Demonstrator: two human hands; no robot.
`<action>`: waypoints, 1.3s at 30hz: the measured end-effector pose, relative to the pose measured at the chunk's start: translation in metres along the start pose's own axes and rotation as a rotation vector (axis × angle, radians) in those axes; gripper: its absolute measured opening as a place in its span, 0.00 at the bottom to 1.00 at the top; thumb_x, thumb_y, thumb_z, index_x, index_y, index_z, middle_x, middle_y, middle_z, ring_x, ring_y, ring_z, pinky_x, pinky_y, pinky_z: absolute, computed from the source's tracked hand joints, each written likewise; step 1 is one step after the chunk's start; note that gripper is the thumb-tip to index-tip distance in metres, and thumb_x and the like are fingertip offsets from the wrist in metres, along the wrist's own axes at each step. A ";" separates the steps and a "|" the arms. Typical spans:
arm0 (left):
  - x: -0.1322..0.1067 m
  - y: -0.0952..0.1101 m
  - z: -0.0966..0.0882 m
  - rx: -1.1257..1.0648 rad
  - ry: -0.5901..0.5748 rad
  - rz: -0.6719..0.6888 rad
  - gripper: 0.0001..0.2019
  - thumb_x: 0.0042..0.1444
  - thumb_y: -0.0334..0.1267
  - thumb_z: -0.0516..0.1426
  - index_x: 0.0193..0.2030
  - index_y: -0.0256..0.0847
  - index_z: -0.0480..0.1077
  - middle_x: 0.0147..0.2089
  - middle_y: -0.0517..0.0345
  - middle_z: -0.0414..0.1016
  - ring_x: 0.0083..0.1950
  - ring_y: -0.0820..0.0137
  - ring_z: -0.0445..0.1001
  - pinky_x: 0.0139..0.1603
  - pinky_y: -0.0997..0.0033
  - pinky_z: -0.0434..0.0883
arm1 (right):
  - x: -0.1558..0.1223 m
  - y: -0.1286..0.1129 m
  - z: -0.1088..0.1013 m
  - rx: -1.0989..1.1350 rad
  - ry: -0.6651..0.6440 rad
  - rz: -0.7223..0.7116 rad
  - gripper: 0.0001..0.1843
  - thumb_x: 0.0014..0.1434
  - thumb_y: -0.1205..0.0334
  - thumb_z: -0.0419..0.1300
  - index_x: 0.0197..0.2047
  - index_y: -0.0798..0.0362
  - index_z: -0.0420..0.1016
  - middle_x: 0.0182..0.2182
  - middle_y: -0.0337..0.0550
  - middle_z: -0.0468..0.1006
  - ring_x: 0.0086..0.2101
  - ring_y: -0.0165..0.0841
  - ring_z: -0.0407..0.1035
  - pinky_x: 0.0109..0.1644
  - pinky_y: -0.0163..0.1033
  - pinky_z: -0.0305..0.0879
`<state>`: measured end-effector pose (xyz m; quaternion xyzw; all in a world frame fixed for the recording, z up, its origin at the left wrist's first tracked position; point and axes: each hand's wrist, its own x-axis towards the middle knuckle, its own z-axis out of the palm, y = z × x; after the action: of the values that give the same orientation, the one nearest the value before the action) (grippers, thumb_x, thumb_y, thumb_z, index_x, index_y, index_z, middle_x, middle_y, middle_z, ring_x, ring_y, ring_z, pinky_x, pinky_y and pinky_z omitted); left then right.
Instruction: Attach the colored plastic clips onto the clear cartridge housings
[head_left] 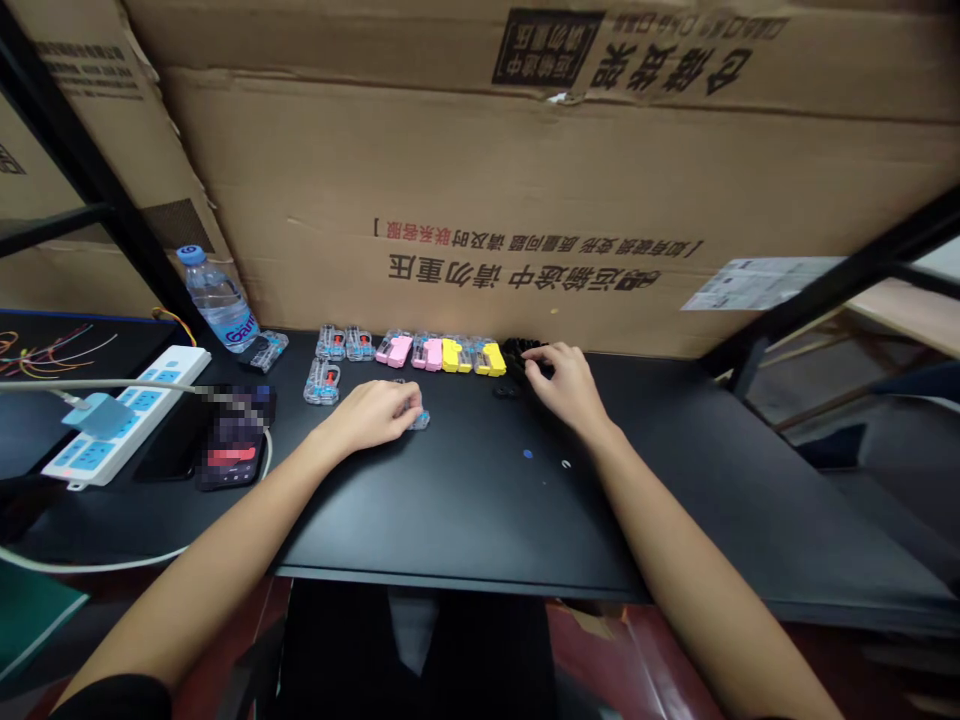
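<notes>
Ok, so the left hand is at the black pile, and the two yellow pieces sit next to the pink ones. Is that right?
Not quite: in the head view, it is the right hand that is at the black pile. The two yellow pieces do sit next to the pink ones.

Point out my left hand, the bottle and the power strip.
Left hand (377, 412): head view, on the back of the hand.
Bottle (215, 298): head view, on the clear body.
Power strip (140, 403): head view, on its socketed top, about midway along.
</notes>
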<state>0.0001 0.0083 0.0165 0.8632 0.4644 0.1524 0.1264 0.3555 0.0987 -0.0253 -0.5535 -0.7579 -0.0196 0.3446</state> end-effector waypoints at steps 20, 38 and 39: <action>0.007 -0.007 0.017 -0.210 0.115 0.026 0.08 0.70 0.40 0.58 0.39 0.43 0.74 0.25 0.66 0.72 0.27 0.71 0.70 0.37 0.69 0.61 | -0.005 0.001 0.001 -0.138 -0.081 0.041 0.12 0.64 0.50 0.65 0.34 0.47 0.81 0.41 0.54 0.80 0.46 0.53 0.69 0.53 0.59 0.69; 0.005 0.006 0.017 -0.207 0.268 0.010 0.09 0.76 0.44 0.54 0.54 0.44 0.72 0.47 0.57 0.82 0.52 0.61 0.78 0.56 0.59 0.67 | -0.024 -0.101 -0.009 0.588 -0.274 0.143 0.16 0.63 0.46 0.66 0.34 0.50 0.76 0.29 0.42 0.79 0.27 0.35 0.69 0.32 0.41 0.65; 0.004 0.007 0.017 -0.215 0.255 0.036 0.10 0.76 0.44 0.55 0.56 0.44 0.71 0.49 0.56 0.82 0.54 0.61 0.78 0.58 0.58 0.67 | -0.028 -0.108 -0.005 0.644 -0.326 0.123 0.16 0.63 0.46 0.66 0.34 0.50 0.77 0.32 0.43 0.81 0.28 0.35 0.70 0.33 0.41 0.67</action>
<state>0.0137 0.0068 0.0037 0.8267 0.4419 0.3116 0.1554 0.2699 0.0316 0.0019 -0.4569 -0.7355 0.3293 0.3766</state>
